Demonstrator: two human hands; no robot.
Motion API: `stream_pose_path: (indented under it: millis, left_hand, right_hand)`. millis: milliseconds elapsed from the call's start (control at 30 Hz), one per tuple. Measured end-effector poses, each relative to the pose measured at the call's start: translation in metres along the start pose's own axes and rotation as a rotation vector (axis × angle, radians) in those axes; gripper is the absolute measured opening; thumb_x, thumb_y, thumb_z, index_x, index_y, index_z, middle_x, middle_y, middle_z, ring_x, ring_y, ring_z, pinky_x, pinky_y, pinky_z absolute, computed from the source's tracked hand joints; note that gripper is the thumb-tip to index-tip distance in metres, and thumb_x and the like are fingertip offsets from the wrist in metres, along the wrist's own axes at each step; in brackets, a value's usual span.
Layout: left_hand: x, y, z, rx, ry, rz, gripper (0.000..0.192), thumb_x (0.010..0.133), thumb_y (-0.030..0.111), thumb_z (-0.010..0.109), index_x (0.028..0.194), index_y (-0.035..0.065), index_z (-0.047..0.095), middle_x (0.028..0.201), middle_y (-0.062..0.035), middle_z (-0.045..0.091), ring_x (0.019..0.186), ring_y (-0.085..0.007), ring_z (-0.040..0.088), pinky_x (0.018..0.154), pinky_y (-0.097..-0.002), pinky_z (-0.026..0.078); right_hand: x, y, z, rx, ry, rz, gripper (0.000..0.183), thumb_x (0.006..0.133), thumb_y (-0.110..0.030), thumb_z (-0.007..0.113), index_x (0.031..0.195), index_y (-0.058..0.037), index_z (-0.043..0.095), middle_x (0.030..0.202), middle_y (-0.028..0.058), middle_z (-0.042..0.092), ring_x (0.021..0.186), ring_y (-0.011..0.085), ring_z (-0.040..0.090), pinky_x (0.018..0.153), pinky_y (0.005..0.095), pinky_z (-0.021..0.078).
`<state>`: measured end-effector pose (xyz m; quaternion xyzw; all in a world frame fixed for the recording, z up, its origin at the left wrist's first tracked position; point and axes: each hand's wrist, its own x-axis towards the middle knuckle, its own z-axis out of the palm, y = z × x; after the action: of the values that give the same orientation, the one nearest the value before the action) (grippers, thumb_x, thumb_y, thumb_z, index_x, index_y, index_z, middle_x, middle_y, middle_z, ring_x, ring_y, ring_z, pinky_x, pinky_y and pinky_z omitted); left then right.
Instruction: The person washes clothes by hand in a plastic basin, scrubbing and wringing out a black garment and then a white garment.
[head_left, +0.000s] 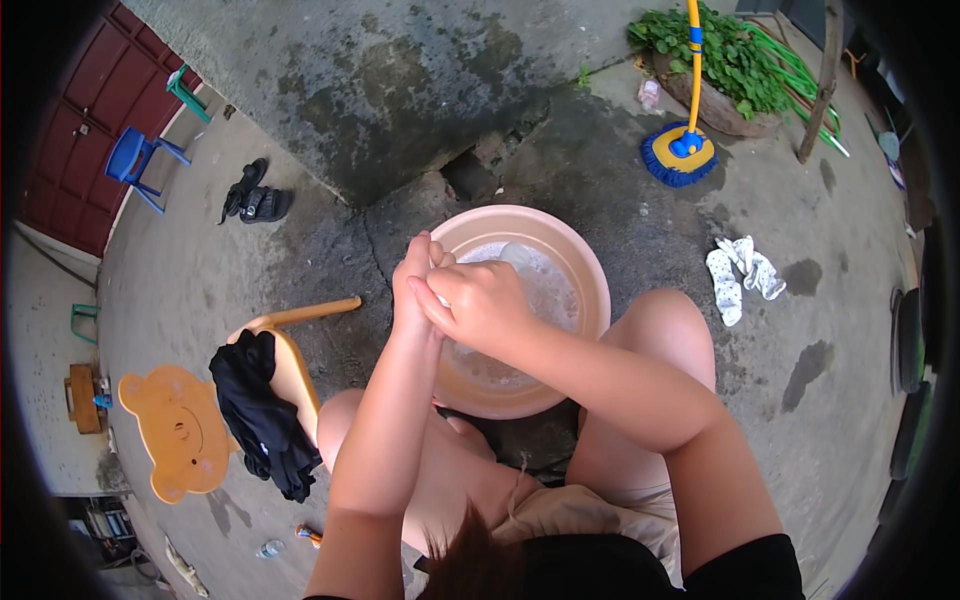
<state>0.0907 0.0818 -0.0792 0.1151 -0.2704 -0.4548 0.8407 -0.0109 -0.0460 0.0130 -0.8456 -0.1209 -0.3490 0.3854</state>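
Observation:
My left hand (414, 274) and my right hand (476, 296) are pressed together above the left part of a pink plastic basin (592, 292). Both are closed around a white cloth (443, 301), of which only small bits show between the fingers. What kind of cloth it is stays hidden. Below them, sudsy, cloudy water (551, 300) partly fills the basin. A whitish rounded lump (515, 256) shows at the water's surface behind my right hand; whether it is fabric or a bubble I cannot tell. The basin stands on dark, wet concrete between my bent knees.
At left, a bear-faced chair (180, 435) bears black clothing (259, 412). Black sandals (259, 199) and a blue chair (133, 157) are farther off. Spotted white socks (739, 274) lie right. Beyond them are a blue-yellow mop (682, 154), a planter (720, 90) and a concrete block (337, 82).

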Motion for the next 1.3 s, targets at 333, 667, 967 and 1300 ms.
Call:
stream_pose_path:
  millis: [333, 667, 967, 1300]
  left_hand:
    - [0.017, -0.023, 0.035, 0.218, 0.858, 0.070, 0.030, 0.100, 0.029, 0.043, 0.110, 0.0044, 0.057, 0.102, -0.0100, 0.063, 0.091, -0.0215, 0.062, 0.083, -0.0360, 0.049]
    - [0.063, -0.040, 0.103, 0.414, 1.156, 0.014, 0.026, 0.099, 0.029, 0.042, 0.098, 0.0074, 0.057, 0.090, -0.0061, 0.063, 0.083, -0.0214, 0.062, 0.076, -0.0388, 0.050]
    - [0.068, -0.045, 0.122, 0.478, 1.181, -0.041, 0.037, 0.099, 0.030, 0.042, 0.111, -0.0007, 0.058, 0.103, -0.0130, 0.064, 0.094, -0.0212, 0.063, 0.082, -0.0349, 0.049]
    - [0.067, -0.049, 0.107, 0.446, 1.143, -0.001, 0.034, 0.099, 0.028, 0.042, 0.107, -0.0002, 0.060, 0.093, -0.0094, 0.064, 0.083, -0.0175, 0.062, 0.075, -0.0326, 0.049]
  right_hand:
    - [0.000, 0.018, -0.003, -0.019, 0.009, 0.155, 0.039, 0.091, -0.030, 0.059, 0.060, -0.0056, 0.061, 0.051, 0.0129, 0.056, 0.046, 0.0310, 0.056, 0.044, 0.0387, 0.0423]
    - [0.011, 0.040, -0.014, -0.060, 0.025, 0.186, 0.043, 0.091, -0.029, 0.060, 0.056, -0.0052, 0.058, 0.049, 0.0133, 0.053, 0.044, 0.0317, 0.054, 0.043, 0.0397, 0.0396]
    - [0.018, 0.053, -0.021, -0.078, 0.006, 0.310, 0.042, 0.091, -0.031, 0.058, 0.056, -0.0066, 0.057, 0.054, 0.0119, 0.059, 0.048, 0.0325, 0.059, 0.045, 0.0405, 0.0447]
    - [0.012, 0.051, -0.018, -0.159, -0.050, 0.270, 0.042, 0.092, -0.031, 0.057, 0.056, -0.0074, 0.057, 0.052, 0.0127, 0.057, 0.046, 0.0320, 0.058, 0.043, 0.0394, 0.0436]
